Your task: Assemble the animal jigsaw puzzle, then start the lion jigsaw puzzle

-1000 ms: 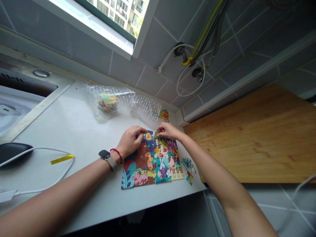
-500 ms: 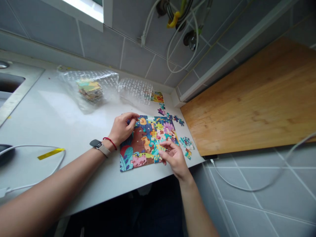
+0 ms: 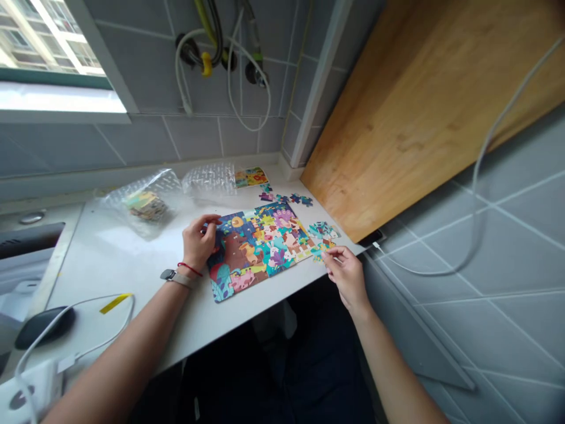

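My left hand [image 3: 199,238] rests with fingers pressed on the upper left corner of the jigsaw puzzle [image 3: 258,247], which lies flat on the white surface [image 3: 132,253]. My right hand [image 3: 346,272] pinches a loose puzzle piece [image 3: 321,252] just off the puzzle's right edge — more loose pieces [image 3: 324,229] lie just beyond it.
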The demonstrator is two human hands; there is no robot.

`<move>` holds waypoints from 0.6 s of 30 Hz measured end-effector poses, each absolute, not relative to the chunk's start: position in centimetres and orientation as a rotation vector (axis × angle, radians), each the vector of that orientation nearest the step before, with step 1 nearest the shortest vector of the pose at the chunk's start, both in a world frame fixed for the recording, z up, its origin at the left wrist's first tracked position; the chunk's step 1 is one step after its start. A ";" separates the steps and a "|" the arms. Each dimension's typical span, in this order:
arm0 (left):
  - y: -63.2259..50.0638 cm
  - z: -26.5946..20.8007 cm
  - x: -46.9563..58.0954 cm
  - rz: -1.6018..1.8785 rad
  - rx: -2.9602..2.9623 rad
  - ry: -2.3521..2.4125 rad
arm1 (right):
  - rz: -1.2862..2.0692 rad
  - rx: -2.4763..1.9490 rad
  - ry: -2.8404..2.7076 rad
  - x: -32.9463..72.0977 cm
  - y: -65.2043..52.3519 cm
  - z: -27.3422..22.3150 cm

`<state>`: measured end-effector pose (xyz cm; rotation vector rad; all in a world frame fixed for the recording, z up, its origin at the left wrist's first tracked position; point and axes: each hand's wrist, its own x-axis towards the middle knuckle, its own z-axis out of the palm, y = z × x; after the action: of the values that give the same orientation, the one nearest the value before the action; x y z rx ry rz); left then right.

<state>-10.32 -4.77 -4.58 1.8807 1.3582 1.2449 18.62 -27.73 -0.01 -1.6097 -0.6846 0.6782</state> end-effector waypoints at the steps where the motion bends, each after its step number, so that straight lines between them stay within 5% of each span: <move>1: -4.8 -4.6 -10.3 1.249 1.892 1.384 | 0.690 -1.581 -0.644 19.2 -28.5 -0.2; 18: -5.0 -4.1 -9.3 0.946 2.315 1.447 | 0.904 -1.535 -1.382 25.7 -25.1 -4.2</move>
<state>-9.26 -5.01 -4.07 2.3147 1.4467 0.9461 25.74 -25.10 -4.22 -1.5354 -1.3818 0.9035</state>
